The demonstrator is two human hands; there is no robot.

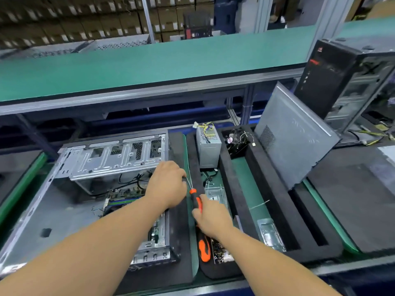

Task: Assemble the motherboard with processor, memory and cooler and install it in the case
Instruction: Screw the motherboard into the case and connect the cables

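The open case (64, 189) lies on its side at left with the motherboard (126, 199) inside. The left hand (167, 184) pinches the screwdriver (196, 199) shaft; the right hand (210, 218) grips its orange handle. The power supply (208, 146) stands farther right.

Both forearms were bare to the frame's edge, no sleeves visible, and the left hand (168, 184) and right hand (210, 216) wore no gloves, rings or watch.
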